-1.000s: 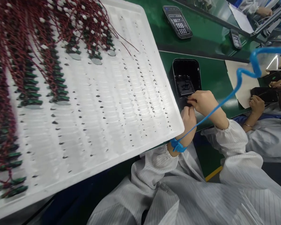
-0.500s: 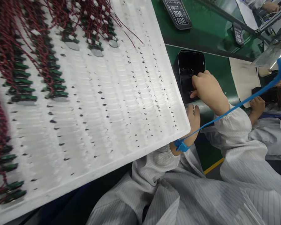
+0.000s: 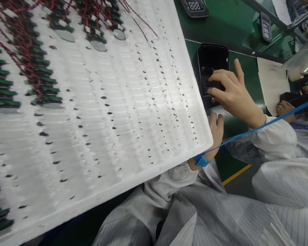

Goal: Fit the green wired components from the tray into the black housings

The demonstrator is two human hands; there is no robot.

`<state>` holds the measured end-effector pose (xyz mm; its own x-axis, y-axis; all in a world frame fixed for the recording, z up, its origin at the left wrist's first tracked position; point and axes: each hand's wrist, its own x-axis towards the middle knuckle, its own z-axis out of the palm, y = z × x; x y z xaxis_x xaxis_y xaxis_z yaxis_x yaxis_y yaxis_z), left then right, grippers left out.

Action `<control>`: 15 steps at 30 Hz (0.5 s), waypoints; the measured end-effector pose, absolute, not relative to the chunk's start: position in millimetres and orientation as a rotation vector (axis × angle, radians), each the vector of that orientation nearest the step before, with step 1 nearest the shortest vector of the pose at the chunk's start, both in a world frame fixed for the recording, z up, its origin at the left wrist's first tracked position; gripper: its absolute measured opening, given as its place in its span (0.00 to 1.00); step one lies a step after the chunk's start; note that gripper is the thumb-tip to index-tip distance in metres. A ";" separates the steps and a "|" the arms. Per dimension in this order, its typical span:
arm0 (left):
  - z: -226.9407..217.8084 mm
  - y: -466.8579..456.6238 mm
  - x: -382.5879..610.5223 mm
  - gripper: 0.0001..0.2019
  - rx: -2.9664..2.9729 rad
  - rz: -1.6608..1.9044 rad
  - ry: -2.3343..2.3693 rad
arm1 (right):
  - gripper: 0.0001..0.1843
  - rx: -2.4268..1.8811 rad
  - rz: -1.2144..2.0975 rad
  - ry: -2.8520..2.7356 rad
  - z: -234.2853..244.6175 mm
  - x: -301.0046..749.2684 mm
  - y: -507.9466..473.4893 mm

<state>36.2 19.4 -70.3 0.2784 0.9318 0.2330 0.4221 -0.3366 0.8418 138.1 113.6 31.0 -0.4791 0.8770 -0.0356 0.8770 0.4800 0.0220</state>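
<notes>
Black case (image 3: 213, 57) flat on green table (image 3: 247, 70) beside white tray (image 3: 128, 164), likely so we can reach in | our right hand (image 3: 231, 90): spread over it, gripping nothing visible | our left hand (image 3: 216, 130): part-hidden, hold unclear

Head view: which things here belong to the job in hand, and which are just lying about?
Likely in the job:
black housing, right hand over it
left hand, near the housing, partly hidden

Apparently lying by, though any link is unclear:
white tray with circuit boards and red wires
display units
paper sheet
</notes>
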 end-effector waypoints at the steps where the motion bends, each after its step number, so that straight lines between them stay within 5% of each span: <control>1: -70.6 19.2 34.8 0.20 1.966 0.958 1.221 | 0.14 1.598 -0.009 2.677 30.0 140.8 111.0; 7: -67.4 20.9 30.5 0.22 2.178 0.792 1.215 | 0.23 1.558 0.068 2.728 17.1 167.2 98.9; 15: -54.2 23.1 27.6 0.20 2.233 0.616 1.293 | 0.22 1.545 0.154 2.708 -5.7 177.2 93.1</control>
